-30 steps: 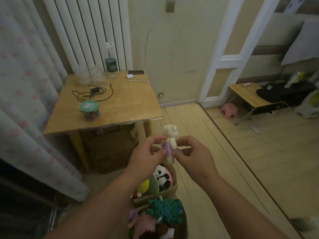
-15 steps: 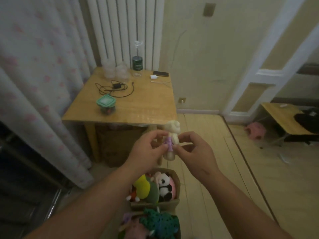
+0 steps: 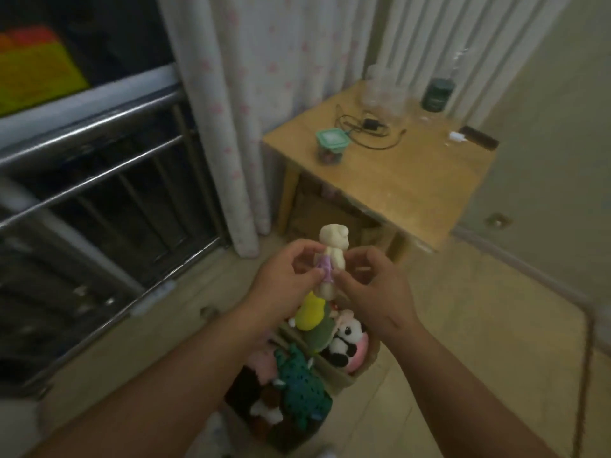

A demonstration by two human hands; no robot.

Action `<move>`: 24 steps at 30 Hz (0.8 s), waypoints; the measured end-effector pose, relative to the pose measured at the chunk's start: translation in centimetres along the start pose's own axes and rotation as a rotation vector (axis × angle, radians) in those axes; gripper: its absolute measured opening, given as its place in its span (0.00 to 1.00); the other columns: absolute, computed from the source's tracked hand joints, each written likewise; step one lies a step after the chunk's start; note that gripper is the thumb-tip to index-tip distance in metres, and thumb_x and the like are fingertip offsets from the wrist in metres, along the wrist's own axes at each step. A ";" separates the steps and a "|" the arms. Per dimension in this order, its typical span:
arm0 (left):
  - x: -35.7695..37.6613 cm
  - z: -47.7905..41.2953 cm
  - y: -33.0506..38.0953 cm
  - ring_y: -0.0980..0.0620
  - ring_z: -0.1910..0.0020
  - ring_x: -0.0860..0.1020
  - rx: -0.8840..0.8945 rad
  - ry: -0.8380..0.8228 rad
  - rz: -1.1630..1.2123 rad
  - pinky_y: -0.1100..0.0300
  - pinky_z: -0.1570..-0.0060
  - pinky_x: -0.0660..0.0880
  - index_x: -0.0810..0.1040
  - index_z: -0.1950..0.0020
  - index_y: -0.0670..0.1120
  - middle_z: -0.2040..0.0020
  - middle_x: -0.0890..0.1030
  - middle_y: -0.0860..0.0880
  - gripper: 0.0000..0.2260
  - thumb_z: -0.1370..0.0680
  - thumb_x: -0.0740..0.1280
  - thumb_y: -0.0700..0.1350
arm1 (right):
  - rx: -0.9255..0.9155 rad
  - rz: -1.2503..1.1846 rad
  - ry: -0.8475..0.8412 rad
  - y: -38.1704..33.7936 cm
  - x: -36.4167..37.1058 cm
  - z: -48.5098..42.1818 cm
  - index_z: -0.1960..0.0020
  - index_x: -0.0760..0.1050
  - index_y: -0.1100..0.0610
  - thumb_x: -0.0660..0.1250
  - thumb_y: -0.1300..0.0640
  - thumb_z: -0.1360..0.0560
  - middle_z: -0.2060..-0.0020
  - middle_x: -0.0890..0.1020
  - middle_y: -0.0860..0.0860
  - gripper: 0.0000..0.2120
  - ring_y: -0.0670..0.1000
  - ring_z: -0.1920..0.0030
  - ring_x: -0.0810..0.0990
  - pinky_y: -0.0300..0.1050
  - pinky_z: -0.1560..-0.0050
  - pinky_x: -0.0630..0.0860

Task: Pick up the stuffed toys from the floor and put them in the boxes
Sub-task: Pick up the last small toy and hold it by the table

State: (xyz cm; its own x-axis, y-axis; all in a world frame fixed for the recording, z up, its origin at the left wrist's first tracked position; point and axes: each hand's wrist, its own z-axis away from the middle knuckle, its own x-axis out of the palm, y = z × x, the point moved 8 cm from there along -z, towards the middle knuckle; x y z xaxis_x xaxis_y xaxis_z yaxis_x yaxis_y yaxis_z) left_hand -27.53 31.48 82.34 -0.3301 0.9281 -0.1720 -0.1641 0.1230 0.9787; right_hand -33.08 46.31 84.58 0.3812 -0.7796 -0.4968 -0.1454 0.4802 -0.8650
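- One view only, from the head, looking forward and steeply down; the frame is tilted, so the floor and walls run at a slant
- Both forearms enter from the bottom edge; the left hand [image 3: 284,279] and right hand [image 3: 373,285] sit near the lens at centre
- The boxes [image 3: 340,380] lie directly below, near; the table [image 3: 413,180] is farther, upper right; the railing [image 3: 99,153] fills the left
- Edges are blurred

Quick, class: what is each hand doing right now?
Left hand: closed on the cream stuffed toy.
Right hand: fingers also pinching the same toy.
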 end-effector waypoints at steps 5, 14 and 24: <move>-5.4 4.2 -1.4 0.53 0.60 0.79 -0.072 0.191 -0.024 0.68 0.71 0.73 0.79 0.51 0.56 0.51 0.81 0.50 0.11 0.26 0.71 0.39 | -0.050 -0.083 -0.193 -2.3 5.6 1.3 0.53 0.77 0.48 0.72 0.51 0.28 0.61 0.83 0.44 0.06 0.37 0.64 0.81 0.35 0.66 0.76; -11.6 10.8 -6.4 0.53 0.61 0.80 -0.167 0.345 0.016 0.53 0.56 0.79 0.80 0.52 0.55 0.54 0.81 0.54 0.10 0.27 0.72 0.40 | -0.039 0.038 -0.331 -3.5 12.7 4.8 0.51 0.78 0.46 0.72 0.51 0.28 0.58 0.83 0.42 0.07 0.40 0.57 0.82 0.43 0.55 0.79; -12.1 13.2 -9.3 0.61 0.63 0.78 -0.189 0.340 0.035 0.66 0.63 0.77 0.78 0.50 0.58 0.49 0.80 0.53 0.12 0.27 0.72 0.42 | -0.025 0.099 -0.382 -2.8 15.1 6.1 0.53 0.78 0.47 0.72 0.52 0.28 0.60 0.83 0.43 0.05 0.41 0.59 0.81 0.39 0.60 0.76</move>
State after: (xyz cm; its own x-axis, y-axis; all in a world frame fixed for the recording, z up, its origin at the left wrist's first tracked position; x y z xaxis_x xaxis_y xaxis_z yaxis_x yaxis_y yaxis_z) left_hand -9.75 23.71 76.76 -0.6229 0.7571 -0.1967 -0.3048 -0.0034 0.9524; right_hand -21.37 35.66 79.99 0.6759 -0.5222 -0.5200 -0.2188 0.5316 -0.8182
